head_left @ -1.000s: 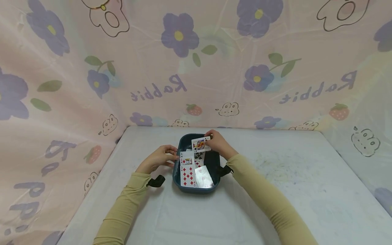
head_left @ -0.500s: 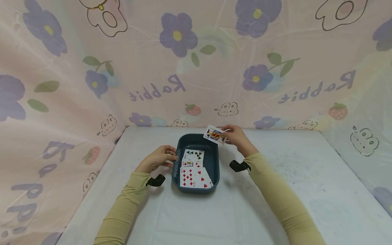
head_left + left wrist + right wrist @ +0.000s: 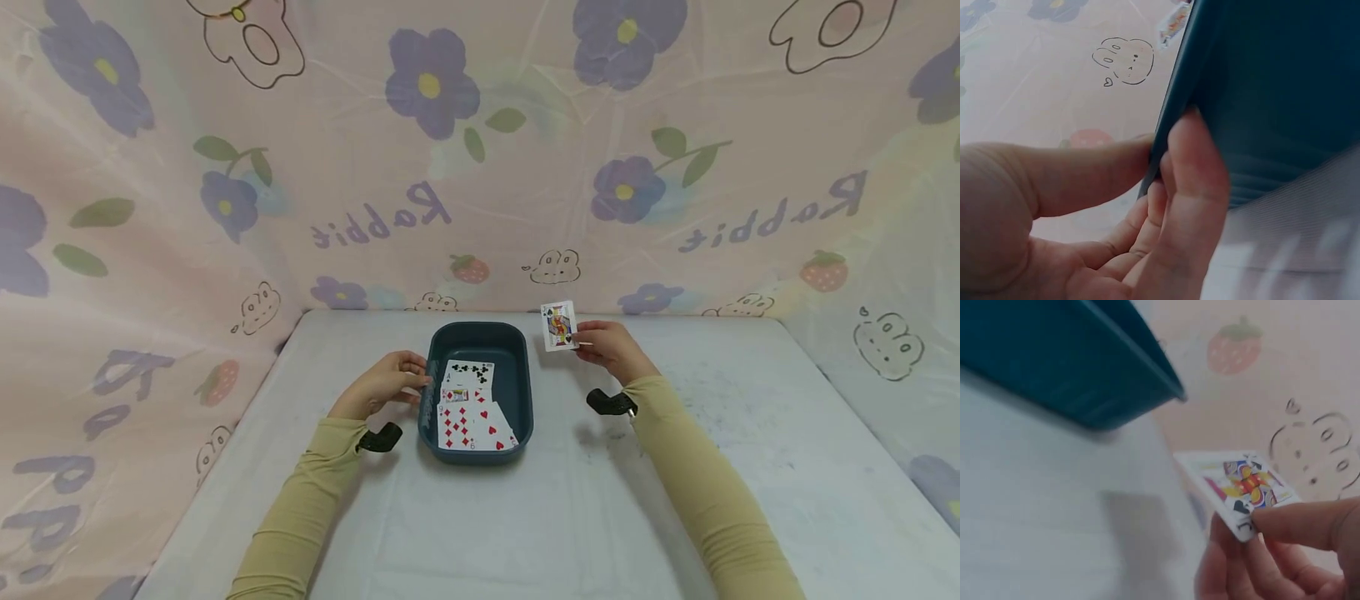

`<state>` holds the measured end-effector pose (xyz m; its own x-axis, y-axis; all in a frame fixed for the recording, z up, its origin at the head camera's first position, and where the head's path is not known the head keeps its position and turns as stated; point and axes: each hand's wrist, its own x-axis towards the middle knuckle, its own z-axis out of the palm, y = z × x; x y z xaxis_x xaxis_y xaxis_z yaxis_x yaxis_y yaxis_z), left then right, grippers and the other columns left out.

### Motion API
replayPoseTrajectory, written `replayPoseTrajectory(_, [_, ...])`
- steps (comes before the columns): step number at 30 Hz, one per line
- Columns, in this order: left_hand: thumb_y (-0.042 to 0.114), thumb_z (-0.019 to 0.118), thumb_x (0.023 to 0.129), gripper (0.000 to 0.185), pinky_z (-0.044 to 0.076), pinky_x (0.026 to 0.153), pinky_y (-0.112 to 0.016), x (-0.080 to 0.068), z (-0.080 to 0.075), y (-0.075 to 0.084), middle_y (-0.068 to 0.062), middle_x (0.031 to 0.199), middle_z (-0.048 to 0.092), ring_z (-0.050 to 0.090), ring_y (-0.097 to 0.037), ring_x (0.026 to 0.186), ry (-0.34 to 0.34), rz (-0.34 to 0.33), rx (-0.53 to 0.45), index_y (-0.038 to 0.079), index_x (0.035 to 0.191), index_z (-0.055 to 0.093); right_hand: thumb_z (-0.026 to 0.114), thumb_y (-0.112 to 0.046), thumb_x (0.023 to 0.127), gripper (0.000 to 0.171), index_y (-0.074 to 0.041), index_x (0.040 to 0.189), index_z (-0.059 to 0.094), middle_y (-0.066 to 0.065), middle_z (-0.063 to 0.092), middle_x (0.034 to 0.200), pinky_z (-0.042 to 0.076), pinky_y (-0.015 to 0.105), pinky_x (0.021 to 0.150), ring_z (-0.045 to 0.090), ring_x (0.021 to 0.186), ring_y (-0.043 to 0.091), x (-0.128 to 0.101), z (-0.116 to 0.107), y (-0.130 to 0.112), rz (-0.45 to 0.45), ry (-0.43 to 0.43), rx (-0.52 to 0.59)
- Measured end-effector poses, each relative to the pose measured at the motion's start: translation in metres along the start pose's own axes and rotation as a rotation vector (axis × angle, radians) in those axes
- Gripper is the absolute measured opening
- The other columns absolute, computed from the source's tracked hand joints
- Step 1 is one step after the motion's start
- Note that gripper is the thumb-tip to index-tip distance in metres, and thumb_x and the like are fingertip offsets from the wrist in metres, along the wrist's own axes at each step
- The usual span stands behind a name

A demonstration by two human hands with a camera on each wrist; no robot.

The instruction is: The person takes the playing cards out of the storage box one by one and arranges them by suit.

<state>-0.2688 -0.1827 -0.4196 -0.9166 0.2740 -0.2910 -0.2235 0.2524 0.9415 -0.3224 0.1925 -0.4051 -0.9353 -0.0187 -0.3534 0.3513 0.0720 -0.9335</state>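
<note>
Right hand: the right hand (image 3: 609, 347) sits right of centre in the head view, above the table, its fingers (image 3: 1300, 520) pinched on the corner of a card.
Card: the card (image 3: 558, 326) is a jack with a black suit mark, held upright and face toward the camera, just right of the tray's far right corner and clear of it.
Left hand: the left hand (image 3: 384, 384) is at the tray's left wall; in the left wrist view the thumb lies on the outside and the fingers (image 3: 1191, 206) curl over the rim, clamped on it.
Tray: the dark blue tray (image 3: 524, 392) stands on the table (image 3: 570, 517) at the middle of the frame, between the two hands.
Cards in tray: several cards (image 3: 474, 408) lie face up, overlapping, with clubs at the far end and red diamonds and hearts nearer.
Backdrop: a pink cloth (image 3: 480, 150) printed with purple flowers, strawberries and rabbits fills the upper frame.
</note>
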Motion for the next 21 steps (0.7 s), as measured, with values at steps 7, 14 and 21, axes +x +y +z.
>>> replayPoseTrajectory(7, [0.001, 0.060, 0.092, 0.037, 0.055, 0.066, -0.034, 0.000, -0.001, -0.001, -0.014, 0.100, 0.052, 0.058, -0.019, 0.079, 0.000, 0.002, 0.015, -0.008, 0.123, 0.043, 0.056, 0.002, 0.094, 0.046, 0.007, 0.137, 0.042, 0.019, 0.050, 0.124, 0.044, 0.034, 0.096, 0.059, 0.092, 0.017, 0.015, 0.004, 0.018, 0.085, 0.010, 0.090])
replayPoseTrajectory(14, [0.001, 0.061, 0.092, 0.034, 0.055, 0.067, -0.033, 0.001, 0.000, -0.001, -0.014, 0.098, 0.052, 0.058, -0.019, 0.079, 0.007, 0.007, 0.020, -0.007, 0.121, 0.044, 0.060, -0.002, 0.093, 0.043, 0.007, 0.133, 0.048, 0.012, 0.059, 0.107, 0.050, 0.032, 0.084, 0.060, 0.076, 0.013, 0.021, 0.011, 0.027, 0.088, 0.056, 0.007])
replayPoseTrajectory(21, [0.000, 0.060, 0.092, 0.034, 0.055, 0.067, -0.034, 0.002, -0.001, -0.003, -0.014, 0.098, 0.052, 0.058, -0.020, 0.078, 0.009, 0.017, 0.016, -0.007, 0.121, 0.044, 0.058, 0.000, 0.093, 0.041, 0.007, 0.133, 0.048, 0.018, 0.058, 0.116, 0.053, 0.028, 0.079, 0.063, 0.076, 0.012, 0.027, 0.013, 0.027, 0.104, 0.091, 0.055])
